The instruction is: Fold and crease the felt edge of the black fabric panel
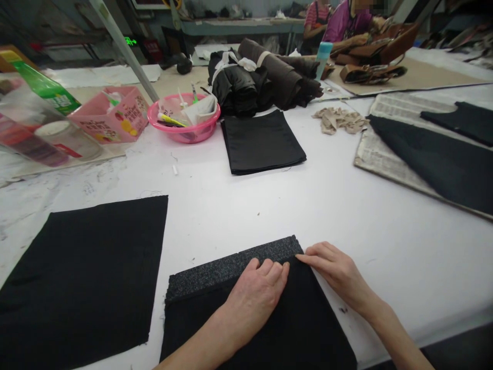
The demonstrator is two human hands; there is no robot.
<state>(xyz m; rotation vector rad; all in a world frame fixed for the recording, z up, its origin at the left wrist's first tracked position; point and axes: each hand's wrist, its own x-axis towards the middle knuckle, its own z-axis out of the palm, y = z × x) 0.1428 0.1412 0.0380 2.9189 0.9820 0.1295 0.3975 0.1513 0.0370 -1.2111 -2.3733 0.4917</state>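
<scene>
1. Scanning from the left: we saw one flat black cloth panel point(82, 277) lying clear of both hands, well apart from the piece being handled.
2. Behind it, far left, sat a green bottle point(44, 87), a pink box point(111, 115) and one pink bowl point(184, 121) of small bits. None were near our hands.
3. Centre front: the black fabric piece point(269, 318) lay at the table's near edge, with a grey speckled band point(234, 267) turned back along its far edge. The band's long axis ran left-right, rising slightly to the right.
4. Our left hand point(256, 298) lay palm-down on the piece, fingers together and flat, fingertips touching the band's near edge. The band lay just ahead of the fingers, away from us.
5. Our right hand point(335, 275) lay at the band's right end, fingers extended and close together, pointing left, tips on the corner. Whether it pinched the edge or just pressed, we couldn't tell.
6. Both hands touched the piece; the right was nearer the band's end corner, the left nearer its middle.
7. Further back: one folded black stack point(262, 144), dark fabric rolls point(265, 77), a heap of beige scraps point(339, 121).
8. Right: more black cloth on a paper-covered board point(389, 149). Two other people sat at the far table.
</scene>
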